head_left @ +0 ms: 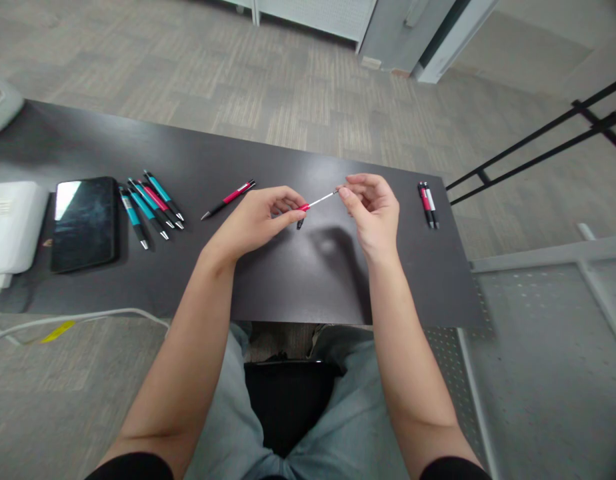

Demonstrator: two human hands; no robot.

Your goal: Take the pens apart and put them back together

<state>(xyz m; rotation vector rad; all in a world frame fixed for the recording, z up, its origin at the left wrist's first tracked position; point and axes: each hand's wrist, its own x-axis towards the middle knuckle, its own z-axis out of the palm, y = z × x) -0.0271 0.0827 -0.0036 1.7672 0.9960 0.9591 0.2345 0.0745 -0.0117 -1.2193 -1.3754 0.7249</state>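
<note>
My left hand [255,223] is pinching a red pen barrel [303,207] between thumb and forefinger, just above the middle of the dark table [298,287]. My right hand [373,210] is pinching the far end of the thin white refill [322,199], which is sticking out of the barrel (other fingers loosely curled). A red pen [229,198] is lying just left of my left hand. Teal and red pens [151,203] are lying beside a black phone [85,223]. Two more pens [428,205] are lying at the right edge.
</note>
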